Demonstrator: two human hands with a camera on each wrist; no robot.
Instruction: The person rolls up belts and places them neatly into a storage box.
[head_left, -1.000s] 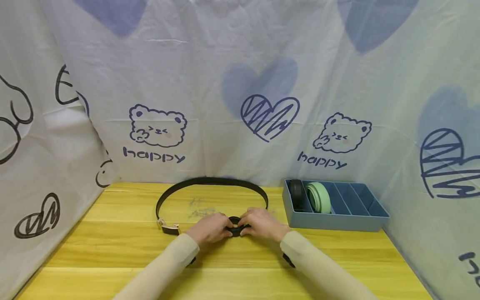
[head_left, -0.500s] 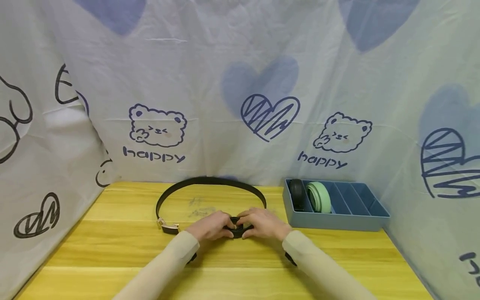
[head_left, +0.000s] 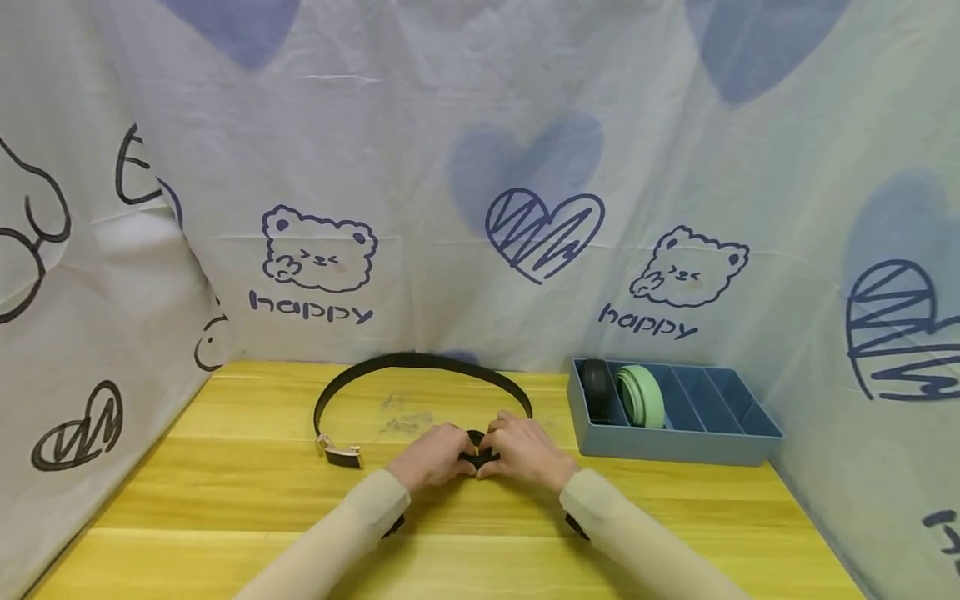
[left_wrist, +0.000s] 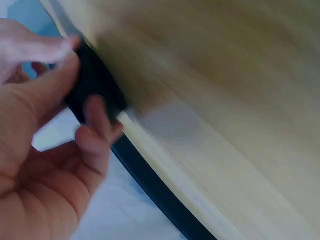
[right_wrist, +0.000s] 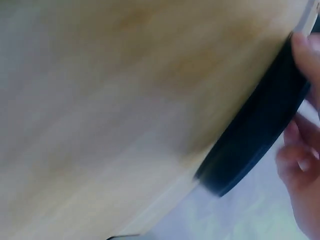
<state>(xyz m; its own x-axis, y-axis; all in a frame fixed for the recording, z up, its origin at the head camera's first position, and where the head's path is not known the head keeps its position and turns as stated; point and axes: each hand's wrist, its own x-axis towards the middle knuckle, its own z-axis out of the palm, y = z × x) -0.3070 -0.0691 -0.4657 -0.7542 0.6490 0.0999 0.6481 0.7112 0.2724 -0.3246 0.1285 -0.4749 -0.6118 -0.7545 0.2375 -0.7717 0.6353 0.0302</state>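
Note:
A black belt (head_left: 416, 360) arcs across the back of the wooden table, its pale metallic buckle (head_left: 343, 456) lying at the left. The right part of the belt runs in behind my right hand. Between my hands is a small rolled coil of the belt (head_left: 478, 460), mostly covered by fingers in the head view. My left hand (head_left: 433, 457) pinches the coil's left side; in the left wrist view, thumb and fingers close around the black strap (left_wrist: 95, 82). My right hand (head_left: 522, 450) grips the coil's right side, and the strap (right_wrist: 255, 115) curves away from its fingertips in the right wrist view.
At the back right stands a blue divided box (head_left: 682, 446). A rolled black belt (head_left: 596, 389) and a rolled light green belt (head_left: 642, 398) occupy its left compartments. A printed white cloth (head_left: 427, 250) hangs behind the table (head_left: 480, 550) and along both sides.
My hands have drawn closer together around the coil, covering more of it. The right end of the belt's arc has shifted slightly inward, while the box and its rolls stay in place.

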